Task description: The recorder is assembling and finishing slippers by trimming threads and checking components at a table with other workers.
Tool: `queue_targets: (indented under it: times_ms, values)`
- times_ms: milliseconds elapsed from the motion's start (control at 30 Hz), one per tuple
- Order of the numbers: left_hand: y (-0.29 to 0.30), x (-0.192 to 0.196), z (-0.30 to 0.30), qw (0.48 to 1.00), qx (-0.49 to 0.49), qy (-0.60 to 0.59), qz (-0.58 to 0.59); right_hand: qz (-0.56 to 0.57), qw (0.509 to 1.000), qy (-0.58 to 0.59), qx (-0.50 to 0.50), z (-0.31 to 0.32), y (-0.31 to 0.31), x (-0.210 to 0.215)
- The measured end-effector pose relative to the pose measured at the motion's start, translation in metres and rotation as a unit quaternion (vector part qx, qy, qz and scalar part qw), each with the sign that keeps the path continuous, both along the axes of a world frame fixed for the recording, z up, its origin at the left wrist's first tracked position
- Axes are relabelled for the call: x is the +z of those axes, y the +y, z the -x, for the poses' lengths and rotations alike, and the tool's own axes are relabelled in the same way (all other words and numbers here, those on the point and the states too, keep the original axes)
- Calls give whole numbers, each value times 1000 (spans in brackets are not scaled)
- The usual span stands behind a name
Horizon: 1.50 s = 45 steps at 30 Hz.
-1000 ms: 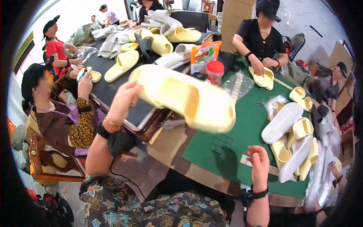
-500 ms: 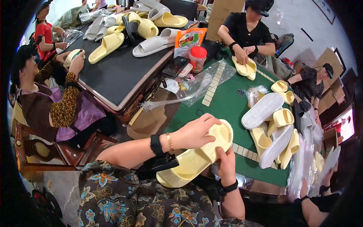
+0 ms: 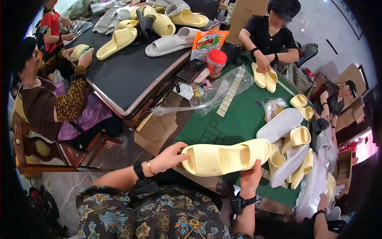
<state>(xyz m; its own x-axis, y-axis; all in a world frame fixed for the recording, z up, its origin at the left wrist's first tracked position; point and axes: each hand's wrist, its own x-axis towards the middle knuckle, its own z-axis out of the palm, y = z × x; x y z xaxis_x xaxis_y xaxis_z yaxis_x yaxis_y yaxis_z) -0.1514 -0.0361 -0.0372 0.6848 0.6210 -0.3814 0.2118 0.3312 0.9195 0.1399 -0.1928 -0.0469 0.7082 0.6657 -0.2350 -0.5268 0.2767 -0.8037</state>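
Green table (image 3: 242,119), both hands holding yellow slipper (image 3: 225,158)

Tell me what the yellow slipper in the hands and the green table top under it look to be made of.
Yellow slipper: probably soft moulded foam or rubber, matte, one piece with ribbed grooves across the strap. Left hand holds the toe end, right hand the heel. Green table top: looks like felt or cloth, flat and dull, with no shine.

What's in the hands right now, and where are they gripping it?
A pale yellow slide sandal, held level over the green table: left hand grips one end, right hand supports the other end from below.
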Motion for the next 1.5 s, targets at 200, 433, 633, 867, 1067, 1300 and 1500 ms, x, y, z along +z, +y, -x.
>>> queue_targets:
  times_ms: [200, 433, 633, 867, 1067, 1300, 1500]
  values:
    - [40, 24, 30, 982, 81, -18, -171, 21, 998, -4, -55, -47, -20, -6]
    - [93, 64, -8, 942, -103, 30, -318, 111, 969, -150, 163, -57, -10, 38]
    - [68, 38, -76, 845, -27, 53, -532, 264, 838, -431, 204, -18, 32, 4]
    - [33, 5, -38, 882, -80, 75, -459, 300, 778, -521, 183, 2, 18, -1]
    - [37, -12, -46, 871, -75, 5, -485, 303, 758, -558, 149, 5, 22, -10]
    - [72, -9, -51, 843, -155, -23, -515, 301, 811, -478, 152, 21, 11, -1]
    - [111, 13, -55, 878, 2, 85, -471, 297, 788, -525, 119, 17, 6, -15]
